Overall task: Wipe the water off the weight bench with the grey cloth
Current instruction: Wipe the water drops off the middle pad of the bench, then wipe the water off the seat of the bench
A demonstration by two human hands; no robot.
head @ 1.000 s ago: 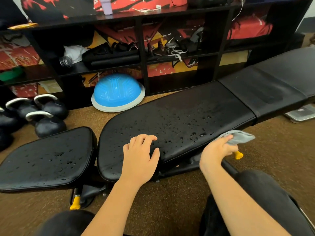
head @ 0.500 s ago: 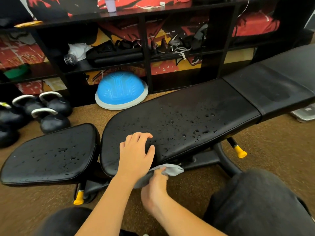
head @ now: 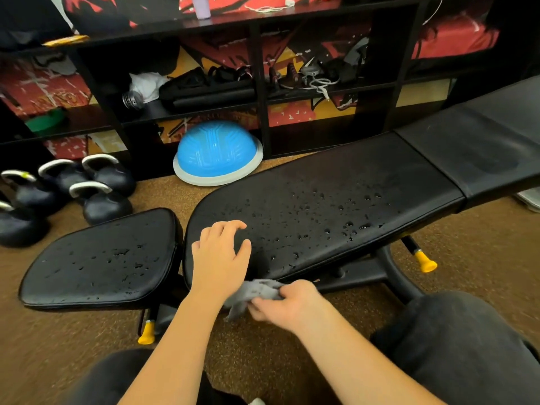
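Observation:
The black weight bench (head: pixel 336 200) lies across the view, its long pad dotted with water drops. A separate seat pad (head: pixel 102 258) at the left is wet too. My left hand (head: pixel 219 255) rests palm down on the near left end of the long pad, fingers spread. Just below the pad's front edge my right hand (head: pixel 286 305) is closed on the bunched grey cloth (head: pixel 251 293), which hangs off the bench beside my left wrist.
A blue half-dome balance trainer (head: pixel 217 153) sits behind the bench, against a black shelf unit (head: pixel 263 92) full of gear. Several kettlebells (head: pixel 99 200) stand on the brown carpet at the left. Yellow-tipped pins (head: pixel 423 261) stick out under the bench. My knees are at the bottom.
My right hand carried the cloth from the bench's right front edge down and left to a spot below the pad beside my left wrist. The left hand stayed on the pad.

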